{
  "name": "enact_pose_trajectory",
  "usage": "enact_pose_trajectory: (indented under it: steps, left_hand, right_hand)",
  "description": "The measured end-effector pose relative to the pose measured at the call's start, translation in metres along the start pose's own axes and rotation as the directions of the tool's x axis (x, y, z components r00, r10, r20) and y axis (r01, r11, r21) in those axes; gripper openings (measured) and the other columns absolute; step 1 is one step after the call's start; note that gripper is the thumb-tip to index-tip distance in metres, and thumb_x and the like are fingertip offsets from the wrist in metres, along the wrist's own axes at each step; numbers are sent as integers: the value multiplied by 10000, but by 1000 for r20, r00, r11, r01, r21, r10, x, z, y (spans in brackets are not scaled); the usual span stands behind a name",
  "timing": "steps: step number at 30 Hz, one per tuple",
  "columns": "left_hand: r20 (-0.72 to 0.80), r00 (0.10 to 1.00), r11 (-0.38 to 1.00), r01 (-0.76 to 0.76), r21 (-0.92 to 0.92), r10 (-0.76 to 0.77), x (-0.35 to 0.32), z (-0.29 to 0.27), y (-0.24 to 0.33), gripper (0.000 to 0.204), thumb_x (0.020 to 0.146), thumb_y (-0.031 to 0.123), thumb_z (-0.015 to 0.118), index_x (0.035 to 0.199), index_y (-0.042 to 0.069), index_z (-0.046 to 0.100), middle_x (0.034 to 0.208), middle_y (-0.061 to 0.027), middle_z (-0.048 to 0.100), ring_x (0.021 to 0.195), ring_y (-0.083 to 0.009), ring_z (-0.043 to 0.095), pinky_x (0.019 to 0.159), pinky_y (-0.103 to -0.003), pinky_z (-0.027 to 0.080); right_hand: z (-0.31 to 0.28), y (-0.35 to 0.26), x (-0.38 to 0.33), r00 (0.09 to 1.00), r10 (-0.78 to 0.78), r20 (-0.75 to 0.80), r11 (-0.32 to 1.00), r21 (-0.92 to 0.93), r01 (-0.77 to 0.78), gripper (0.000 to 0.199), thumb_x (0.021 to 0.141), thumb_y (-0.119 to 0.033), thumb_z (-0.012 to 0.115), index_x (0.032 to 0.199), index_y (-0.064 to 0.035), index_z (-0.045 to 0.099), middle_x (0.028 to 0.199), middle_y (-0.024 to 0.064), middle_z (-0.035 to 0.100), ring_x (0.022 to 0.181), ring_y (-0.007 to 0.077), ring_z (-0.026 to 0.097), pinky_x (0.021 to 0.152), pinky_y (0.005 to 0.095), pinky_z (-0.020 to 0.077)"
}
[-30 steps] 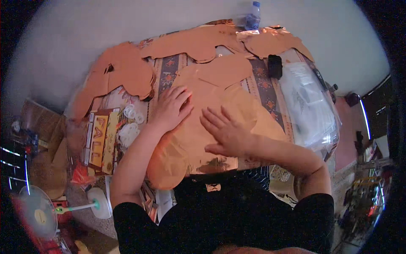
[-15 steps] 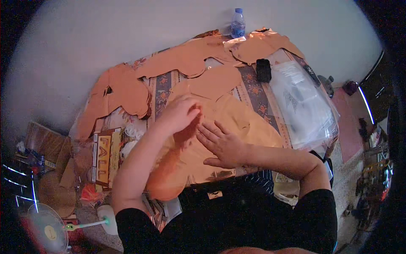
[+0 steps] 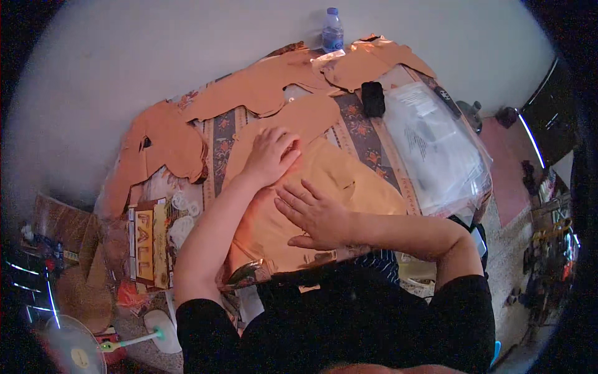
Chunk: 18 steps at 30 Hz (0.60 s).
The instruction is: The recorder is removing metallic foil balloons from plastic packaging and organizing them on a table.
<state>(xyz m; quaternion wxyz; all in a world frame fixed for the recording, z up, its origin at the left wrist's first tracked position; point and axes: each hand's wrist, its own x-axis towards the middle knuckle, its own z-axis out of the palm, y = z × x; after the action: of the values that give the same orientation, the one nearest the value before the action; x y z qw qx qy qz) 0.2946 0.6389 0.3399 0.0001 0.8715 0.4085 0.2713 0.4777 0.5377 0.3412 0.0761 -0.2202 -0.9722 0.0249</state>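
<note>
A tan-orange, smooth, flexible sheet lies wrinkled across the near middle of the table, with shiny strips along its near edge. My right hand rests flat on it, fingers stretched out and slightly apart. Just beyond and to the left, my left hand is on the sheet with its fingers curled toward the thumb. Whatever may be between those fingers is hidden. Past my left hand lies another tan piece with a rounded outline, partly under the near sheet.
More tan wavy-edged pieces lie along the table's far and left sides. Clear plastic bags are stacked at right, beside a black object. A water bottle stands at the back. A printed box and a fan are at left.
The bulging orange part of the sheet at the near left no longer hangs there; shiny strips show instead. My left hand has lowered onto the sheet. My right hand stays flat.
</note>
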Motion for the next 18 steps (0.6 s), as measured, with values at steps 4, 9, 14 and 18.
enact_pose_trajectory:
  steps: [4, 9, 14, 18]
  left_hand:
    - [-2, 999, 999, 32, 0, -32, -3, 3, -1, 309, 808, 292, 607, 1057, 115, 561, 1078, -74, 517, 1055, -289, 464, 898, -427, 364]
    - [-1, 1000, 1000, 1, 23, -1, 1, 5, -2, 332, 811, 300, 604, 1081, 115, 556, 1092, -80, 514, 1072, -290, 461, 909, -428, 361]
    - [24, 999, 997, 26, 69, -28, -4, 4, -3, 344, 810, 302, 602, 1089, 107, 552, 1103, -83, 510, 1083, -287, 459, 910, -418, 364]
    - [0, 999, 997, 45, 57, -45, -3, -3, 8, 341, 810, 300, 605, 1079, 97, 553, 1085, -76, 537, 1050, -281, 482, 909, -415, 367]
  right_hand:
    - [3, 1, -1, 1000, -10, -8, 1000, 18, 10, 792, 882, -548, 375, 1392, 40, 230, 1471, 206, 201, 1381, 311, 163, 1110, 497, 90]
    - [-22, 24, -11, 984, 22, -178, 973, 231, 20, 669, 886, -446, 469, 1351, 12, 324, 1413, 232, 302, 1319, 352, 290, 1078, 468, 226]
    - [-63, 70, -53, 929, 292, -227, 956, 114, -272, 342, 848, -262, 565, 1085, -19, 530, 1051, 203, 562, 994, 369, 542, 836, 425, 453]
    - [-71, 66, -65, 896, 441, -63, 871, -212, -443, 255, 837, -269, 559, 942, -36, 547, 979, 177, 568, 909, 350, 575, 753, 446, 477]
